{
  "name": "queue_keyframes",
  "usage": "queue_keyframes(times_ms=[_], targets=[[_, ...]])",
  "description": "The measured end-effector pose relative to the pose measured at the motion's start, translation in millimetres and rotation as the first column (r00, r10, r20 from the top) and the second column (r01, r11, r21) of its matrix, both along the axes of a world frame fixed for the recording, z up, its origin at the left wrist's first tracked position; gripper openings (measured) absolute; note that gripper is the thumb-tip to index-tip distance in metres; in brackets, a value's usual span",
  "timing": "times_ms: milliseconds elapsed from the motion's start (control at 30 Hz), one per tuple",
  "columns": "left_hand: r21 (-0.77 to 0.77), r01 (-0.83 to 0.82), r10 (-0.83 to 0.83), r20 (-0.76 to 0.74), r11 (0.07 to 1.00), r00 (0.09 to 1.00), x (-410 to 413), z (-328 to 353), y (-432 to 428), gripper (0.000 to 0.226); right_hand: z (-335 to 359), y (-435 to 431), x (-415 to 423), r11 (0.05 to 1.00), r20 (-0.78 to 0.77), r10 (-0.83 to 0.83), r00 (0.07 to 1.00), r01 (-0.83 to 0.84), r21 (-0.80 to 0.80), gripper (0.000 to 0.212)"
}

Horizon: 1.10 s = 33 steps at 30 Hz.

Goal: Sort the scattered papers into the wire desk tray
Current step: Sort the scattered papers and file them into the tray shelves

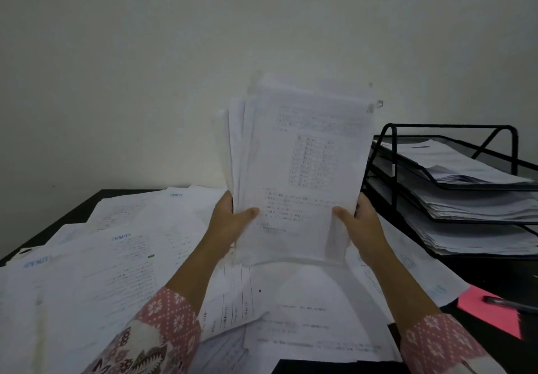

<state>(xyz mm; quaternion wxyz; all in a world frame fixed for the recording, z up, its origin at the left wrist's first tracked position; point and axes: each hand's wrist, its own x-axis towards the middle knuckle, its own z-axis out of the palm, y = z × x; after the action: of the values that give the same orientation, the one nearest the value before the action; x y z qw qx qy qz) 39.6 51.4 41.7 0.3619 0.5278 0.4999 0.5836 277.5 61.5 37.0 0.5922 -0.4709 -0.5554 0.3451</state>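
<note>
Patterned sleeves (163, 324) frame the bottom edge. Thumbs in front, fingers curled behind, the left hand (230, 222) and right hand (361, 222) grip a stack (300, 169) by its lower edges, upright above loose papers (116, 257) on the desk (495, 271). The tray (454, 175), tiers already holding sheets, stands just right.
</note>
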Motion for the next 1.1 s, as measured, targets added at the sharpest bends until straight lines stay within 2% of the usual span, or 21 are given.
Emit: queue_keyframes(times_ms=[133, 200, 333, 400, 467, 567, 633, 733, 800, 867, 933, 1000, 1100], targets=[[0.093, -0.095, 0.095, 0.009, 0.991, 0.995, 5.5, 16.2, -2.4, 0.047, 8.8, -3.4, -4.3, 0.998, -0.018, -0.012, 1.0, 0.013, 0.067, 0.034], [0.133, -0.101, 0.098, 0.028, 0.986, 0.995, 12.2, 22.4, -4.0, 0.038, 13.6, -3.2, -6.6, 0.996, -0.045, -0.007, 0.999, 0.011, 0.094, 0.037], [0.223, -0.11, 0.101, 0.052, 0.968, 0.994, 26.7, 31.0, -4.7, 0.019, 29.0, -5.2, -12.3, 0.983, -0.009, -0.021, 1.0, 0.022, 0.183, 0.028], [0.266, -0.143, 0.136, 0.045, 0.953, 0.99, 31.9, 36.2, -5.4, 0.021, 38.7, -3.5, -13.5, 0.973, 0.014, -0.035, 0.999, 0.031, 0.229, 0.031], [0.319, -0.17, 0.172, 0.023, 0.932, 0.985, 33.3, 44.0, -4.0, 0.036, 49.5, -1.0, -13.1, 0.951, 0.044, -0.076, 0.996, 0.059, 0.303, 0.044], [0.458, -0.164, 0.214, -0.061, 0.874, 0.975, 28.5, 58.6, 0.4, 0.068, 67.1, 0.2, -10.8, 0.895, 0.144, -0.152, 0.978, 0.074, 0.44, 0.075], [0.559, -0.137, 0.247, -0.126, 0.818, 0.961, 25.8, 71.0, 2.7, 0.08, 80.8, -2.9, -8.8, 0.841, 0.292, -0.267, 0.918, 0.074, 0.537, 0.081], [0.628, -0.129, 0.382, -0.287, 0.768, 0.879, 23.5, 85.2, 3.8, 0.072, 98.6, -5.9, -7.9, 0.809, 0.439, -0.38, 0.815, 0.063, 0.584, 0.071], [0.618, -0.131, 0.408, -0.33, 0.775, 0.851, 23.3, 88.7, 1.8, 0.06, 103.7, -4.6, -7.9, 0.832, 0.463, -0.385, 0.798, 0.083, 0.548, 0.06], [0.623, -0.138, 0.392, -0.292, 0.77, 0.872, 23.1, 86.7, 0.1, 0.059, 103.7, -5.2, -7.9, 0.836, 0.406, -0.362, 0.839, 0.1, 0.539, 0.06], [0.599, -0.128, 0.314, -0.218, 0.79, 0.924, 21.8, 81.5, -0.4, 0.066, 98.3, -4.2, -6.1, 0.856, 0.295, -0.258, 0.92, 0.076, 0.511, 0.071], [0.497, -0.128, 0.214, -0.12, 0.858, 0.97, 20.1, 73.0, -0.2, 0.068, 89.1, -2.6, -3.9, 0.917, 0.136, -0.121, 0.983, 0.058, 0.395, 0.076], [0.295, -0.142, 0.154, -0.017, 0.945, 0.988, 20.6, 53.4, -1.2, 0.049, 64.7, -2.5, -2.2, 0.98, 0.001, -0.05, 0.999, 0.049, 0.191, 0.063]])
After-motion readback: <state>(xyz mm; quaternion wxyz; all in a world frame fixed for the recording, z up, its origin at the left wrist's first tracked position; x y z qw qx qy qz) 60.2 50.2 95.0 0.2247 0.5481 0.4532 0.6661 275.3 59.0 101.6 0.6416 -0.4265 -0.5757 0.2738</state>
